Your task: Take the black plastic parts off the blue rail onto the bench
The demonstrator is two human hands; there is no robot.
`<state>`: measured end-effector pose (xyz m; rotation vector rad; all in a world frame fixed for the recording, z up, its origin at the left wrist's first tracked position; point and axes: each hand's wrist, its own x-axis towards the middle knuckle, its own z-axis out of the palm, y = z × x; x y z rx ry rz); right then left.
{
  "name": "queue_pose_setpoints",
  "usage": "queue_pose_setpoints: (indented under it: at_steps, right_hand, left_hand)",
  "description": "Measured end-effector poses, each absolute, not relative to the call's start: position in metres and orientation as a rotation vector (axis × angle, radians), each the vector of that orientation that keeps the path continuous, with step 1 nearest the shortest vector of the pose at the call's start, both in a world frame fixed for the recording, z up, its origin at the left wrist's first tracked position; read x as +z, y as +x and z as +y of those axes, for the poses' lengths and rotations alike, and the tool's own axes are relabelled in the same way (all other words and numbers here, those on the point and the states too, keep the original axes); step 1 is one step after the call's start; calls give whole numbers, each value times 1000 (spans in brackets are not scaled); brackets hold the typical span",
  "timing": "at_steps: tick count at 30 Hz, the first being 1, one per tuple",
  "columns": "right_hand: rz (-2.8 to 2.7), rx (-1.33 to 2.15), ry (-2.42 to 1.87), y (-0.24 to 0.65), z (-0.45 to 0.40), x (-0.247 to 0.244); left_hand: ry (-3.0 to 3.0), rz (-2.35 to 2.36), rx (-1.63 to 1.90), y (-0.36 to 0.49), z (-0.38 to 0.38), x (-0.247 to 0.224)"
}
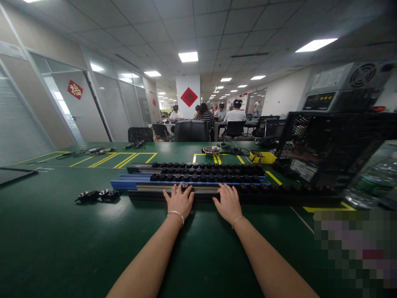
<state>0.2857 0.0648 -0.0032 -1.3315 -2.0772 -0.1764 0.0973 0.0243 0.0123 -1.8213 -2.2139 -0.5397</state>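
Long rails lie side by side across the green table. The nearest is a black rail [142,195]; behind it is a blue rail [124,184] with a row of small black parts [194,178]. My left hand [180,200] rests its spread fingers on the near black rail, touching or close to one small black part [185,185]. My right hand [228,202] lies on the same rail farther right, fingers apart, left of more black parts [263,188]. Neither hand is wrapped round anything. Loose black parts [97,196] sit left of the rails.
A metal bowl [212,150] and a yellow tray [263,157] stand behind the rails. An open computer case [328,145] and a plastic bottle [370,182] are at the right. Tools and cables [101,150] lie at the back left. People sit at farther tables.
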Motion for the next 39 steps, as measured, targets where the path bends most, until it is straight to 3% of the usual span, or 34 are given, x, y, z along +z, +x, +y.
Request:
queue_pose_setpoints:
  at_steps: [39]
  right_hand:
    - [-2065, -155, -1334, 285, 64, -3]
  left_hand:
    - [-1709, -2294, -623, 87, 25, 15]
